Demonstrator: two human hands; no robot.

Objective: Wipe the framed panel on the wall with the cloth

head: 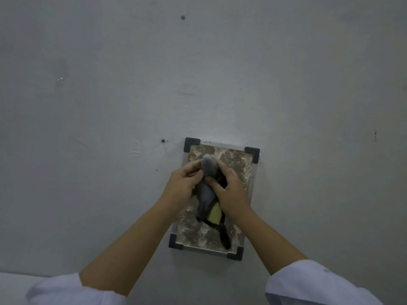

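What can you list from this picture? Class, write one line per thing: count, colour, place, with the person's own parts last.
framed panel: one, mottled brown and white with a pale frame, on the wall, lower centre.
corner caps: four, black, one at each panel corner.
cloth: one, grey with a yellow patch and dark tail, bunched against the panel.
wall: one, pale grey, filling the view.
screw holes: two, dark, one near the top, one left of the panel.
sleeves: two, white, bottom corners.
left hand: one, grips the cloth.
right hand: one, grips the cloth.
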